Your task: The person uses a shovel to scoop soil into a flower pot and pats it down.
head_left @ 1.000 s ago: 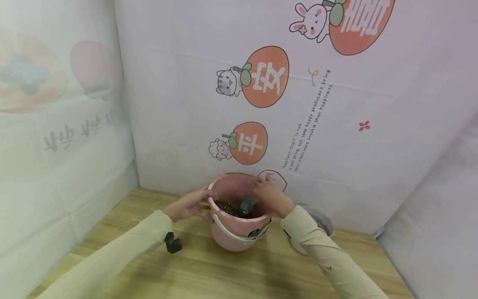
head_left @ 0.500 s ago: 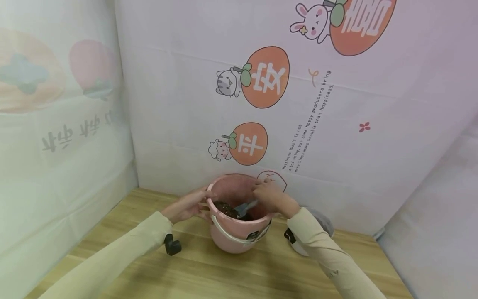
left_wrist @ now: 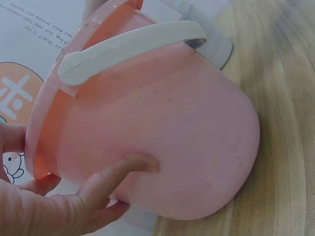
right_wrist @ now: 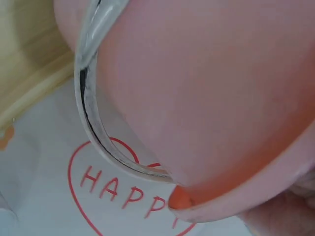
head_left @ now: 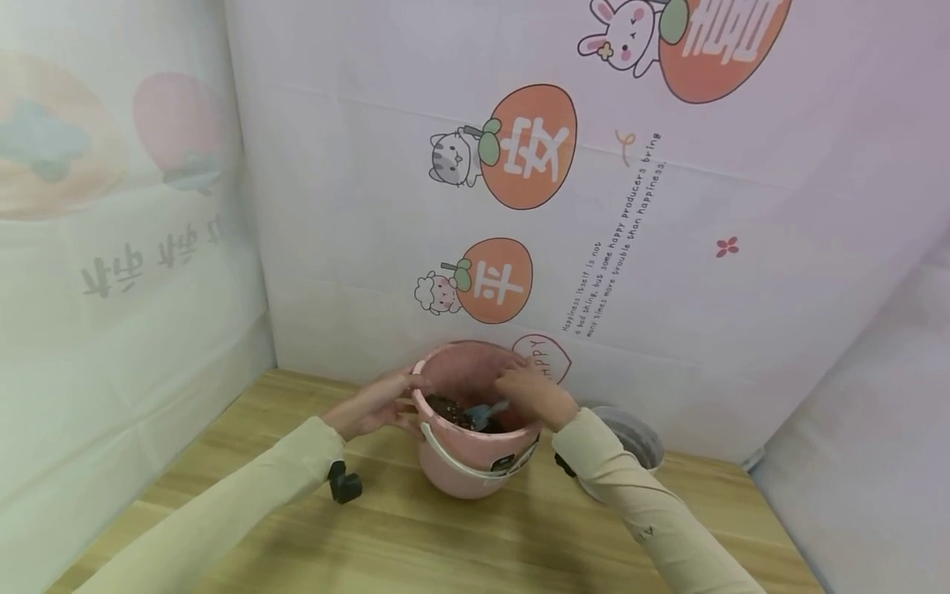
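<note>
A pink bucket (head_left: 460, 483) stands tilted on the table, with dark soil (head_left: 445, 408) inside. My left hand (head_left: 374, 404) grips its left rim. In the left wrist view, fingers (left_wrist: 110, 182) of that hand lie along the outer wall of the bucket (left_wrist: 187, 128). My right hand (head_left: 533, 394) reaches over the right rim and holds a small blue-grey trowel (head_left: 482, 414), its blade at the soil. The right wrist view shows mostly the outer wall of the bucket (right_wrist: 197, 93); part of the right hand (right_wrist: 283, 219) shows past the rim, and the trowel is hidden there.
The white bucket handle (head_left: 453, 458) hangs down on the near side. A grey-white container (head_left: 641, 437) stands to the right, partly behind the right sleeve. The wooden table (head_left: 416, 553) ends at a printed cloth backdrop (head_left: 356, 247). A black wrist mount (head_left: 345, 485) hangs under the left sleeve.
The trowel blade has shifted left and its angle has changed inside the bucket as my right hand moves slightly. My left hand keeps its place on the rim.
</note>
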